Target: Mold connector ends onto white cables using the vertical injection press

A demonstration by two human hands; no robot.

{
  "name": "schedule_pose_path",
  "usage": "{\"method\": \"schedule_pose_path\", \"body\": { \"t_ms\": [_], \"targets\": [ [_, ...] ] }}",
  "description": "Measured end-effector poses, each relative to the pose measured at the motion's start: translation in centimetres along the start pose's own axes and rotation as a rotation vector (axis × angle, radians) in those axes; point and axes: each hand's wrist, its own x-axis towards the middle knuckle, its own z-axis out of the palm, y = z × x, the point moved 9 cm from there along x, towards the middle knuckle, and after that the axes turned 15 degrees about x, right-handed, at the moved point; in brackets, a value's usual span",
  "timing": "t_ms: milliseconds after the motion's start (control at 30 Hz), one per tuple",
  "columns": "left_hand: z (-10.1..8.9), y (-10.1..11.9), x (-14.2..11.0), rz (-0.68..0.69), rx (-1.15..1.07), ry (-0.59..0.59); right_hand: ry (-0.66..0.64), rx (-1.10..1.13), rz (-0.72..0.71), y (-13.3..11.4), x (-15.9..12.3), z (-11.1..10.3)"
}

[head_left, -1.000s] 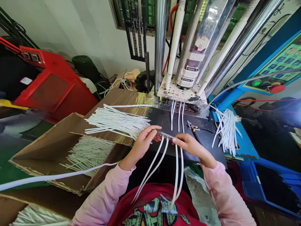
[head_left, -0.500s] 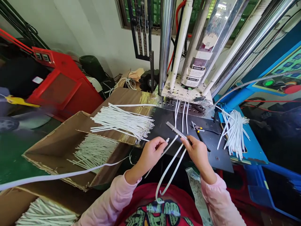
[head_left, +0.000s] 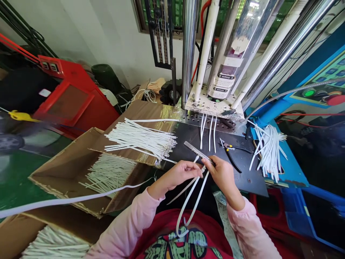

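Note:
My left hand (head_left: pixel 181 174) pinches the upper end of a white cable piece (head_left: pixel 180 190) just in front of the black work plate (head_left: pixel 250 180). My right hand (head_left: pixel 221 173) grips a narrow metal strip (head_left: pixel 194 149) that juts up and left over the plate, with a looped white cable (head_left: pixel 188 205) hanging from it toward my lap. The two hands nearly touch at the fingertips. A few white cables (head_left: pixel 208 131) lie under the press head (head_left: pixel 212 104).
A pile of cut white cables (head_left: pixel 140 138) lies on a cardboard flap, with more in the open box (head_left: pixel 109 172) below. Another bundle (head_left: pixel 268 149) rests on the blue ledge at the right. Pliers (head_left: pixel 229 149) lie on the plate. A red machine (head_left: pixel 64 97) stands at the left.
The hands have drawn back from the press. The left hand freed one cable from the strip and now brings its end up beside the right hand; the strip tilted up-left.

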Motion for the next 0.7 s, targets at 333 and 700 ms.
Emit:
{"method": "schedule_pose_path", "body": {
  "t_ms": [333,700],
  "targets": [
    [2.8,-0.4,0.1,-0.101,0.040,0.015,-0.100,0.257,0.124,0.5,0.4,1.1],
    [-7.1,7.4,-6.1,0.088,-0.224,0.404,0.040,0.202,0.122,5.4,2.1,-2.4]
  ]
}}
